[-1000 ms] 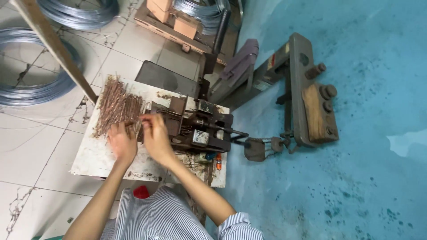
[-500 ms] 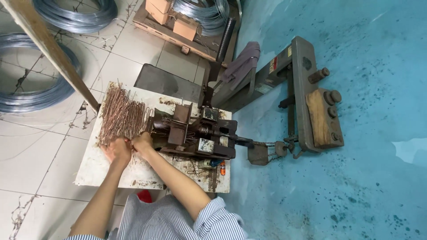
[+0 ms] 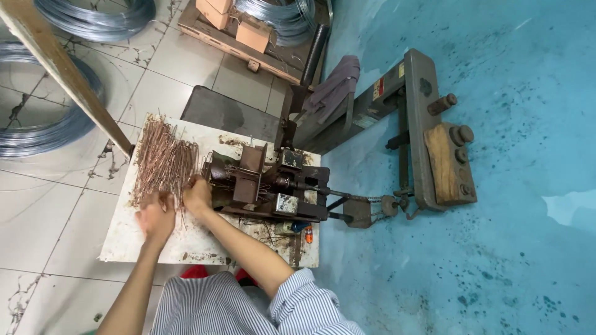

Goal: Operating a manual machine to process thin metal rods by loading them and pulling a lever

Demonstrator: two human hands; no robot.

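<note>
**Hands at the wire pile beside the bench machine**

Fingers of the left hand (image 3: 155, 217) spread loosely and point up the frame, their tips touching the lower edge of the pile of copper-coloured wire pieces (image 3: 164, 161); the hand is blurred, and whether any wire is pinched between them cannot be told. The right hand (image 3: 197, 195) sits just beside it, to the right, fingers curled in toward the pile's lower right corner, close against the left end of the dark metal machine (image 3: 264, 183); it looks closed around a few wires, though the grip itself is hidden.

From the left hand a bare forearm runs down to the lower left of the frame. The right forearm crosses diagonally down to a rolled striped sleeve (image 3: 304, 298) at the bottom centre.

The wire pile lies left of centre on a stained white board (image 3: 124, 242), which also carries the machine. Right of the machine stands a grey steel frame (image 3: 416, 118) on a blue floor. Coils of grey wire (image 3: 37, 124) lie on the tiled floor at upper left.
</note>
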